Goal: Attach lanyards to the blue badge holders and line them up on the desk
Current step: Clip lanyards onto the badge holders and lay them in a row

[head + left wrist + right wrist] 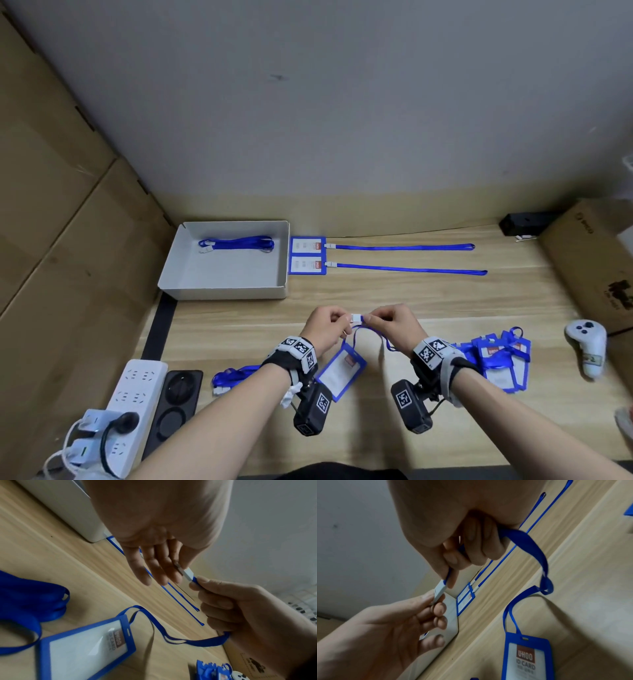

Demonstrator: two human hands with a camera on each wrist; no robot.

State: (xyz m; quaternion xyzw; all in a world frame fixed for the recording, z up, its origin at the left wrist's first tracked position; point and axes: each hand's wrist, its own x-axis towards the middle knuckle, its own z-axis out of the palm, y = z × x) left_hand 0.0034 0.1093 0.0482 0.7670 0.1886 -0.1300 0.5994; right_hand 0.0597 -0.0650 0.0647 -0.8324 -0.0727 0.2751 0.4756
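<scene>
Over the desk's front middle, my left hand point(346, 321) pinches the white clip point(357, 318) of a blue lanyard point(530, 543) between thumb and fingers. My right hand point(370, 320) pinches the strap right behind the clip point(439, 591), and the rest of the strap runs through its curled fingers. The strap loops down through the slot of a blue badge holder point(340, 371) lying on the desk below my hands. Two badge holders point(307, 255) with lanyards attached lie side by side at the back, straps stretched to the right.
A grey tray point(191, 270) at the back left holds a bundled lanyard point(236, 244). Another bundle point(229, 377) lies front left, beside a power strip point(137, 387). Several loose badge holders point(496, 363) are piled front right, near a white controller point(585, 346) and a cardboard box point(589, 260).
</scene>
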